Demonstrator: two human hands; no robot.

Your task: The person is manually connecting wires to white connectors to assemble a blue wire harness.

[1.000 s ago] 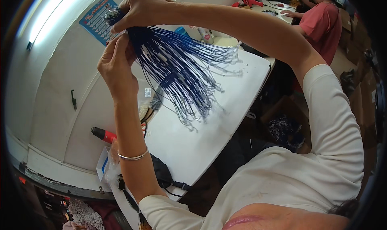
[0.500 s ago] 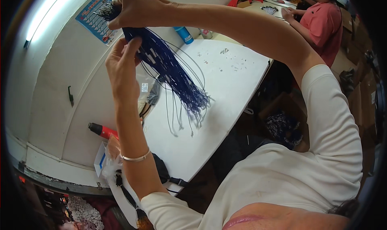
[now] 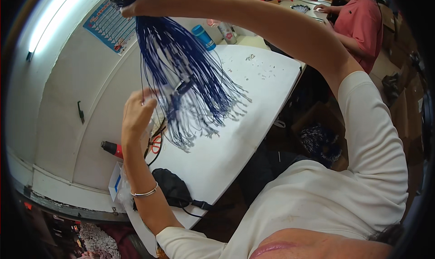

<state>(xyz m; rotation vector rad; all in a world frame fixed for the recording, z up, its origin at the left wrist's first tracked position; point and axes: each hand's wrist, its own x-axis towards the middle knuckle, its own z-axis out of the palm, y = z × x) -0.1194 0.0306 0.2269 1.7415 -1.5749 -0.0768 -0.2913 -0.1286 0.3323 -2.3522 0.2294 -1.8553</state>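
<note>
Bundle of thin dk-blue cords hangs fanned out over the smooth white desk, w/ pale knobbly tips & small whitish bits among the strands; rounded blue can at desk's far end; soft black pouch w/ strap near the L forearm; red-&-black tool partly hidden behind that arm; R hand cut off at upper edge, so not all its fingers show; strands nearest L hand smeared by blur; R fingers closed round bundle's top; L fingers curled, part open, just beside strands; can't tell if they've hold of any.
</note>
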